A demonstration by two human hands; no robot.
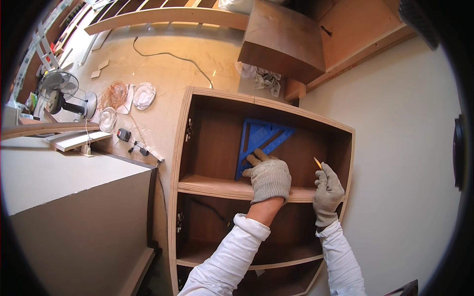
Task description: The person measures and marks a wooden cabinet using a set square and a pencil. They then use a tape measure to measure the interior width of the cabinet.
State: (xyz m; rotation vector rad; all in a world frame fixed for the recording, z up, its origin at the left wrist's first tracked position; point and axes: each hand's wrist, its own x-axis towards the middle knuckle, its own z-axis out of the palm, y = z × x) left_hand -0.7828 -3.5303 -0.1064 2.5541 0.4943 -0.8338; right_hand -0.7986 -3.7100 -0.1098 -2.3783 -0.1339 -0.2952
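A blue triangular speed square (255, 134) lies inside the top compartment of a brown cabinet (222, 187) with pale plywood edges. Its straight side runs down to the shelf board. My left hand (269, 178), in a grey knit glove, holds the square near its lower part, fingers over the blue surface. At the cabinet's right side my right hand (328, 193), also gloved, pinches a yellow pencil (317, 164). The pencil's tip points up, apart from the wood and the square.
A white-topped unit (74, 172) stands on the left. Beyond it are a fan (59, 93), a cordless tool (124, 134) and coiled orange cord (114, 94) on the floor. A brown wooden box (284, 39) stands past the cabinet; a pale wall (405, 148) rises on the right.
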